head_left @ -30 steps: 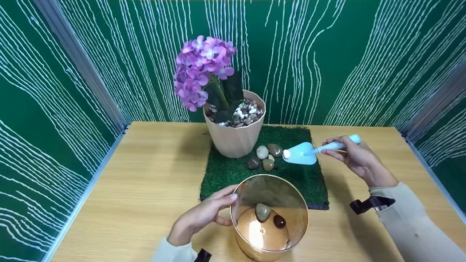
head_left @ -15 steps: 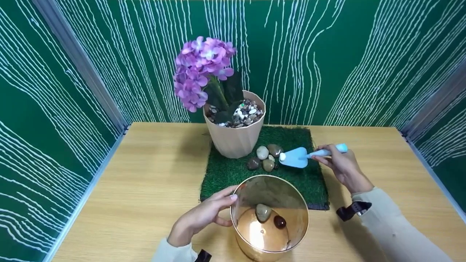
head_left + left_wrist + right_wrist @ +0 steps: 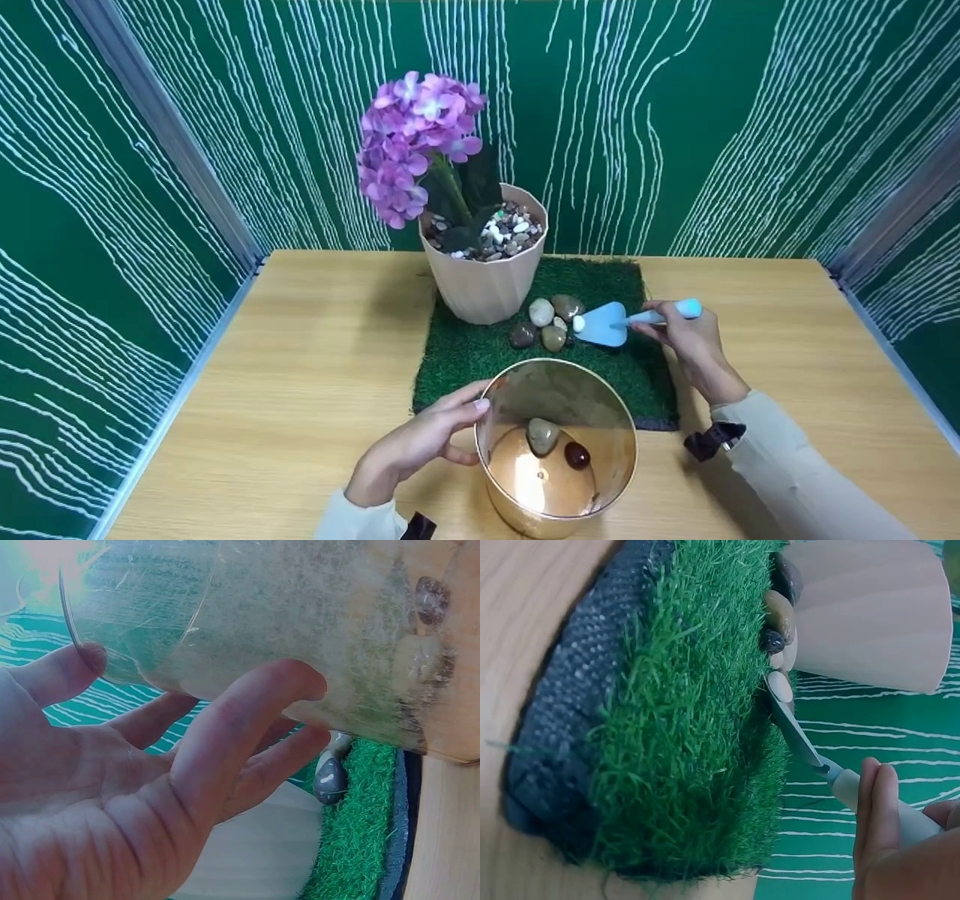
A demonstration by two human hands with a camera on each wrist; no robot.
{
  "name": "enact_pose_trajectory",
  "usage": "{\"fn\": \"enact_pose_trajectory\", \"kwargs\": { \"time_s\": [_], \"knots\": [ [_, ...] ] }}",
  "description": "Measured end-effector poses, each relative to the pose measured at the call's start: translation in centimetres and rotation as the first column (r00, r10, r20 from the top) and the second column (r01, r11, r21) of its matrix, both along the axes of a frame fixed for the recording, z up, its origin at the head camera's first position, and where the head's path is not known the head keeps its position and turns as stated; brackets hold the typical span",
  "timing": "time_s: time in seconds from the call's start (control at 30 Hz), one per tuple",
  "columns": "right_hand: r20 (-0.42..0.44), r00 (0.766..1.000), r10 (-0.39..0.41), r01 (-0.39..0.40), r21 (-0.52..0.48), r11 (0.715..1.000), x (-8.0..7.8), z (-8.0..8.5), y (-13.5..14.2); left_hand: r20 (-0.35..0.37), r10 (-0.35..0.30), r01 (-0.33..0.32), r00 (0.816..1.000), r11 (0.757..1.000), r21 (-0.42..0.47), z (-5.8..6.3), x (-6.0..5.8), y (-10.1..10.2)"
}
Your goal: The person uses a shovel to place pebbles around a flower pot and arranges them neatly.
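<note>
My right hand (image 3: 697, 349) grips the handle of a small light-blue trowel (image 3: 602, 324) over the grass mat. On the blade's tip sits a white pebble (image 3: 578, 324), right beside the cluster of stones (image 3: 553, 338). In the right wrist view, the trowel's blade (image 3: 795, 731) slants down with the pebble (image 3: 780, 686) at its end, close to the stones. With thumb at the rim and fingers curved against the outer wall, my left hand (image 3: 427, 435) holds a see-through amber pot (image 3: 525, 514). Inside lie a grey-brown stone (image 3: 541, 436) and a dark red stone (image 3: 577, 455).
A beige pot (image 3: 484, 292) filled with pebbles and bearing a purple flower (image 3: 420, 150) stands at the back of the green grass mat (image 3: 469, 367). Green walls (image 3: 600, 127) with white lines close in the wooden table (image 3: 300, 360) behind and at both sides.
My right hand has moved left, bringing the trowel and its white pebble up to the stone cluster. My left hand and the amber pot have stayed put.
</note>
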State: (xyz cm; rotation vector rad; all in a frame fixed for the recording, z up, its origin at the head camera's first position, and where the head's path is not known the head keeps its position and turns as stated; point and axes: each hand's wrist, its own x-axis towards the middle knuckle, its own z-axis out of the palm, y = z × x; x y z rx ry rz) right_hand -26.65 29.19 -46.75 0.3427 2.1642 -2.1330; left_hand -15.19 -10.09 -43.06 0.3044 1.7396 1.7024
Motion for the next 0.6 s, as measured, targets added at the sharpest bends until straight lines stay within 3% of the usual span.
{"fn": "enact_pose_trajectory", "kwargs": {
  "time_s": [0.23, 0.6],
  "knots": [
    [-0.154, 0.988, 0.014, 0.015, 0.185, 0.983, 0.1, 0.5, -0.9, 0.006, 0.01, -0.009, 1.0, 1.0, -0.011, 0.0, 0.0, 0.0],
    [-0.292, 0.956, 0.005, 0.071, 0.248, 0.966, 0.8, 1.2, -1.4, -0.011, -0.004, 0.004, 1.0, 1.0, -0.004, 0.0, 0.0, 0.0]
  ]
}}
